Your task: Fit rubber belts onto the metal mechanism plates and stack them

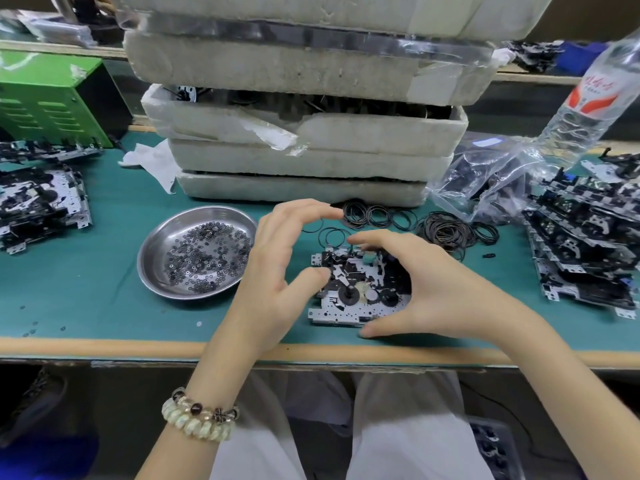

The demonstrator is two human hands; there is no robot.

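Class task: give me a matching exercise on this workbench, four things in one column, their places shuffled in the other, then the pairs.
1 steel bowl
2 green box
3 water bottle
4 metal plate

a tilted, far right
b between left hand and right hand
c back left
d left of the hands, holding washers

Pairs: 1-d, 2-c, 3-a, 4-b

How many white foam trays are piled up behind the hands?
5 show, in one stack on the table: bottom tray, second tray, third tray with a torn edge, fourth tray, and top tray, cut off by the picture's edge. More may be hidden above.
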